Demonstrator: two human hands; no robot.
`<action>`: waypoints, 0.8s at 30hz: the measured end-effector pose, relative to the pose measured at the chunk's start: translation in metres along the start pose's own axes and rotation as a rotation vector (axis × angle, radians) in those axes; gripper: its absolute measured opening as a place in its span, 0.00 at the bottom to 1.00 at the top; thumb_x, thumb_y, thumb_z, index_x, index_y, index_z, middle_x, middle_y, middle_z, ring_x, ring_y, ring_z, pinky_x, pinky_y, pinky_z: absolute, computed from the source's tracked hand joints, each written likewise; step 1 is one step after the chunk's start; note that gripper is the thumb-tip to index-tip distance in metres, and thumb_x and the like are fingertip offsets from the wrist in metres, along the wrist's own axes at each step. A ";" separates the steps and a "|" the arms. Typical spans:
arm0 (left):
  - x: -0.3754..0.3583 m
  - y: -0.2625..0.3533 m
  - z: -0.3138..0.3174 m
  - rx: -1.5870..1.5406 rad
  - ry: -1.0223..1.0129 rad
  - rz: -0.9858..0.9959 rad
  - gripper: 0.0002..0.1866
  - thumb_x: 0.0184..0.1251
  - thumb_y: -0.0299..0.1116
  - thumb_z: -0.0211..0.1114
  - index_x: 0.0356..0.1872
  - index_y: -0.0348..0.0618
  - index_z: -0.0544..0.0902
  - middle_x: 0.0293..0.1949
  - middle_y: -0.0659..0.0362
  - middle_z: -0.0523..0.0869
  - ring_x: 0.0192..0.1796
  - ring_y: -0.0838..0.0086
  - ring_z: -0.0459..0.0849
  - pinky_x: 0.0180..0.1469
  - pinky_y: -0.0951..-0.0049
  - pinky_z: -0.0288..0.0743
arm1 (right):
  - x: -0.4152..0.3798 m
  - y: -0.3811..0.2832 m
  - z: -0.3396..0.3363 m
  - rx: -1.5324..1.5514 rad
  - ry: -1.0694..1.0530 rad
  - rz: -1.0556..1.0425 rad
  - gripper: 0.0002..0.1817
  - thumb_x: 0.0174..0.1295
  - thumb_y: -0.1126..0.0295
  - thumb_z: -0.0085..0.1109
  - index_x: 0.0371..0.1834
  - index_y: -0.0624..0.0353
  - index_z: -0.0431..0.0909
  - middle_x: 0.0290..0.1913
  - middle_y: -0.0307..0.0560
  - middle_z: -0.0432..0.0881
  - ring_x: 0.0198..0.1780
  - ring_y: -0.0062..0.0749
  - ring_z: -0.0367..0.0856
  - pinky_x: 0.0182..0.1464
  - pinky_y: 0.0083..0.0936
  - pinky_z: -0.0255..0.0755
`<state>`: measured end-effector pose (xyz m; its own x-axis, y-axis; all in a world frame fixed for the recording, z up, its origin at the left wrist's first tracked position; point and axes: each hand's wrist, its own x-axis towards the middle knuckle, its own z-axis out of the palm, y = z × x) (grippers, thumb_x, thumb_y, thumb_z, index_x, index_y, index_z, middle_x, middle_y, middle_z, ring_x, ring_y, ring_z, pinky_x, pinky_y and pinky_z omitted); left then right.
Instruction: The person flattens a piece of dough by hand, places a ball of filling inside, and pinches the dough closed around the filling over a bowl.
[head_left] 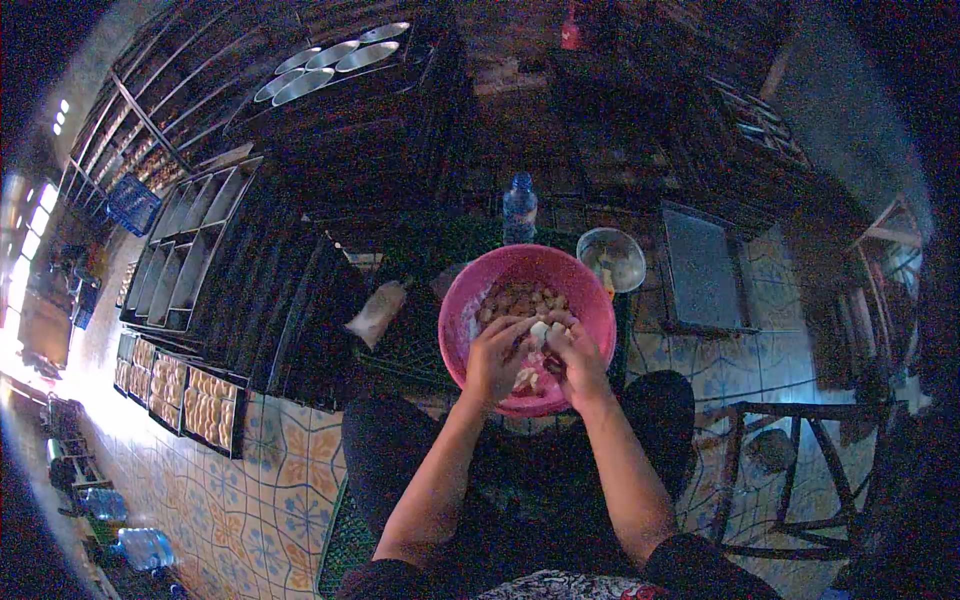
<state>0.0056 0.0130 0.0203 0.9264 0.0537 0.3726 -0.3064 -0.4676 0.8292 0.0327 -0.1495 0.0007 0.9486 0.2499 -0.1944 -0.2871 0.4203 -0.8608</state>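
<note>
A pink basin (459,290) stands in front of me, between my knees. Small brown lumps (515,297) are heaped on its far side, and a few pale pieces (527,379) lie near its front. Both my hands are over the basin, fingers bent and tips close together. My right hand (580,368) is closed on a small whitish piece (558,331), whose kind I cannot make out. My left hand (494,362) is curled beside it, its fingertips at another whitish piece (539,329); whether more is in its palm is hidden.
Behind the basin stands a blue-tinted bottle (520,208). A metal bowl (612,259) is at right, beside a flat tray (706,268). A cloudy plastic bag (380,312) lies at left, near trays of dough pieces (209,404). A dark metal frame (790,480) stands at lower right.
</note>
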 end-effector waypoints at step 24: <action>-0.001 -0.001 0.004 -0.084 -0.014 -0.311 0.14 0.67 0.37 0.72 0.47 0.38 0.88 0.42 0.56 0.91 0.46 0.73 0.88 0.51 0.70 0.81 | -0.003 -0.024 0.002 -0.822 0.014 -0.560 0.09 0.60 0.71 0.70 0.43 0.58 0.86 0.44 0.46 0.89 0.48 0.39 0.87 0.53 0.34 0.78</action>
<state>0.0059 0.0099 0.0181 0.9813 0.1701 0.0905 -0.0244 -0.3559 0.9342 0.0362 -0.1583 0.0229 0.9221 0.1873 0.3385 0.3790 -0.2621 -0.8875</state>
